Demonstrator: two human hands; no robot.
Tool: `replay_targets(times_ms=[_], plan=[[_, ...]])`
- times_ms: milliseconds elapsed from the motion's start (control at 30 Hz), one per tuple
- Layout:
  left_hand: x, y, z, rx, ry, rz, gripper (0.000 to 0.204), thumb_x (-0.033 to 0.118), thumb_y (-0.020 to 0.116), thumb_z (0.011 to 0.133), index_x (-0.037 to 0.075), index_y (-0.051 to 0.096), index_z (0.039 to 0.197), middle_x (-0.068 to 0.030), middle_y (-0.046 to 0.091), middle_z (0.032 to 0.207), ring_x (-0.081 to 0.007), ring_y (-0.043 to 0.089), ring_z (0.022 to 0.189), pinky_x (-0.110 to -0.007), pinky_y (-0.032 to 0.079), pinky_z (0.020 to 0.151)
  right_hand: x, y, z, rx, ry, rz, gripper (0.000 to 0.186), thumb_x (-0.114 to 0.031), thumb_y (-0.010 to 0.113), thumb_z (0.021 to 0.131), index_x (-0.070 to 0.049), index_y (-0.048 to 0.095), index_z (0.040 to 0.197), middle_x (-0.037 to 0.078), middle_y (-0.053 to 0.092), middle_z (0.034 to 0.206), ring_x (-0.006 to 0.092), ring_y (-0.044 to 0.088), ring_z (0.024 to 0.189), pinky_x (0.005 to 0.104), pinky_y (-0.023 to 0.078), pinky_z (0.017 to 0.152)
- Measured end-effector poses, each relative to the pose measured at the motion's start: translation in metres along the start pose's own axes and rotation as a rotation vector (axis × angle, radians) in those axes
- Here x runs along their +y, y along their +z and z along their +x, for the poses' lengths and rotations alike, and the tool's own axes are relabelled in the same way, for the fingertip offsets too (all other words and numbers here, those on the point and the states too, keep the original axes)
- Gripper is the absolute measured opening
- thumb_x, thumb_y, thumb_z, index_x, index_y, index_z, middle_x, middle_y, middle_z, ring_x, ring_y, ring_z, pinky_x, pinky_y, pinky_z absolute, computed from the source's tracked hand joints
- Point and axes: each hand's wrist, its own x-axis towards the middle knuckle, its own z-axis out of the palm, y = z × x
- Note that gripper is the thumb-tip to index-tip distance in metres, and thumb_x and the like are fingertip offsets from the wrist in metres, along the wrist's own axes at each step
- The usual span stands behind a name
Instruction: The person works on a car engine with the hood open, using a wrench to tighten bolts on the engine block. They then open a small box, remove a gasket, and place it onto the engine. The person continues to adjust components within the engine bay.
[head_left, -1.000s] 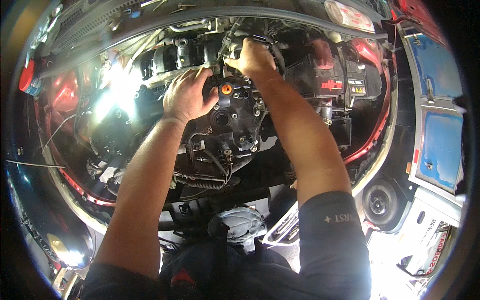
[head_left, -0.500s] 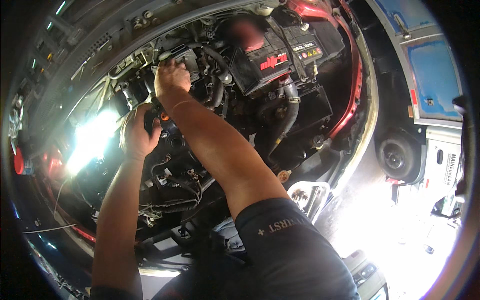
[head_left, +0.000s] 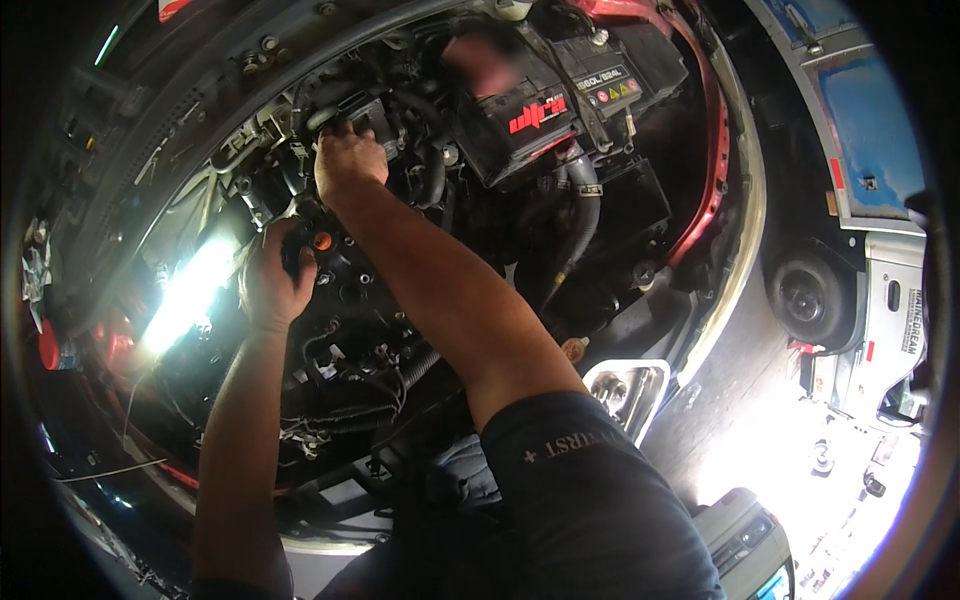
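My right hand [head_left: 350, 168] reaches far into a car's engine bay. Its fingers bend down over the near side of a black boxy part [head_left: 372, 118], and the fingertips are out of sight among the parts. Lower and to the left, my left hand [head_left: 270, 285] rests at the engine, thumb apart from the forefinger and curled about a dark part. What its fingertips touch is hidden. Close to that thumb is a round orange cap [head_left: 322, 241]. Dark hoses [head_left: 432, 180] run just right of my right hand.
A black battery [head_left: 540, 115] under a metal bracket sits at the far right of the bay. A bright work light [head_left: 190, 295] glares on the left. A ribbed hose [head_left: 584, 205] curves below the battery. The red body edge [head_left: 712, 190] bounds the right side.
The view has shifted slightly. My right hand stays at the black boxy part, its fingers a little more spread. My left hand keeps its place near the orange cap.
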Motion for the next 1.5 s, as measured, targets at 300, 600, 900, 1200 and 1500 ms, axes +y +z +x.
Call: replay_targets(times_ms=[300, 600, 900, 1200, 1500], plan=[[-0.002, 0.0, 0.0, -0.002, -0.002, 0.041, 0.039, 0.021, 0.067, 0.082, 0.009, 0.06, 0.119, -0.014, 0.069, 0.103, -0.0364, 0.066, 0.094, -0.046, 0.052, 0.082, 0.002, 0.0, -0.001, -0.01, 0.069, 0.046, 0.038, -0.013, 0.062, 0.089, -0.011, 0.061, 0.126, 0.01, 0.057, 0.132, 0.0326, 0.059, 0.119, 0.0392, 0.054, 0.095], [-0.006, 0.002, 0.0, 0.01, 0.025, -0.007, 0.039, 0.02, 0.067, 0.082, 0.009, 0.059, 0.119, -0.0135, 0.069, 0.104, -0.0365, 0.066, 0.095, -0.045, 0.052, 0.084, 0.002, 0.001, -0.002, -0.028, 0.128, 0.062, 0.05, -0.019, 0.07, 0.085, -0.011, 0.055, 0.132, 0.012, 0.056, 0.134, 0.0346, 0.057, 0.121, 0.0394, 0.054, 0.097], [-0.004, 0.004, -0.001, 0.021, 0.032, -0.021, 0.042, 0.025, 0.067, 0.083, 0.01, 0.056, 0.121, -0.0175, 0.067, 0.101, -0.0388, 0.065, 0.092, -0.048, 0.052, 0.079, 0.042, 0.004, 0.003, -0.061, -0.065, 0.113, 0.071, -0.038, 0.084, 0.069, -0.009, 0.06, 0.129, 0.018, 0.069, 0.116, 0.0313, 0.067, 0.109, 0.0426, 0.055, 0.092], [-0.003, -0.001, -0.003, 0.008, -0.046, -0.044, 0.04, 0.031, 0.07, 0.081, 0.009, 0.06, 0.113, -0.0137, 0.066, 0.099, -0.0347, 0.065, 0.091, -0.045, 0.053, 0.08, 0.068, -0.025, 0.041, 0.167, -0.321, 0.056, 0.06, -0.039, 0.081, 0.074, -0.005, 0.066, 0.12, 0.024, 0.071, 0.104, 0.0373, 0.069, 0.101, 0.0435, 0.054, 0.09], [0.002, -0.01, -0.002, 0.086, -0.027, -0.045, 0.039, 0.029, 0.07, 0.081, 0.008, 0.061, 0.112, -0.0128, 0.067, 0.101, -0.0316, 0.067, 0.094, -0.042, 0.053, 0.086, 0.027, -0.031, 0.068, -0.03, -0.41, -0.176, 0.058, -0.041, 0.083, 0.071, -0.007, 0.068, 0.115, 0.021, 0.065, 0.12, 0.0346, 0.063, 0.113, 0.0438, 0.051, 0.098]])
